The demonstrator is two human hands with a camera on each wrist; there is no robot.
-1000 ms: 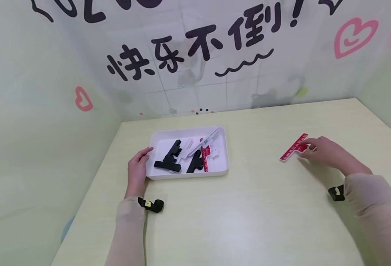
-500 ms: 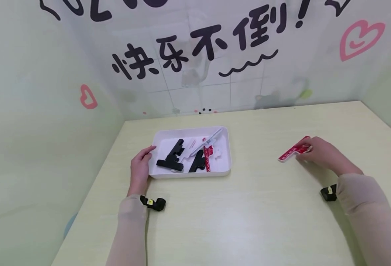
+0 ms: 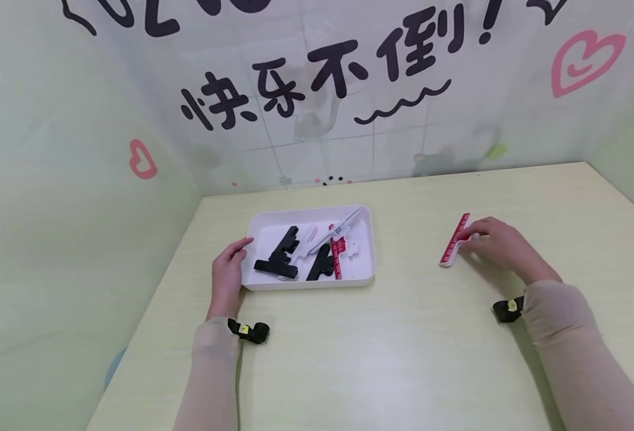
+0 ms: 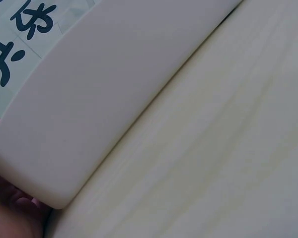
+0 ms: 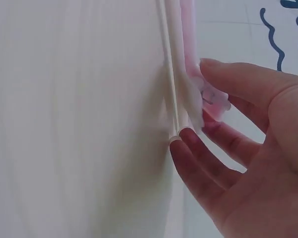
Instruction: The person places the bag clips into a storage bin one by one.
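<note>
In the head view my right hand (image 3: 502,245) pinches a red-and-white clip (image 3: 453,240) with a piano-key pattern, low over the right part of the table. The right wrist view shows the thumb on one side of the clip (image 5: 190,39) and fingertips on the other, near the table surface. My left hand (image 3: 226,278) grips the left side of a white tray (image 3: 306,285), fingers at its rim. Inside the tray lie several black clips (image 3: 275,269), another red clip (image 3: 336,258) and a whitish, partly clear clip (image 3: 334,230). The left wrist view shows the tray's outer wall (image 4: 109,89).
The pale wooden table (image 3: 381,353) ends at a back wall (image 3: 338,149) hung with a printed sheet of dark characters. Side walls stand left and right. A black wrist camera (image 3: 249,331) sits on the left sleeve, another camera (image 3: 507,309) on the right.
My right hand has moved left with the red-and-white clip, which has turned more upright in the head view. The left hand stays at the tray. The head view has shifted slightly.
</note>
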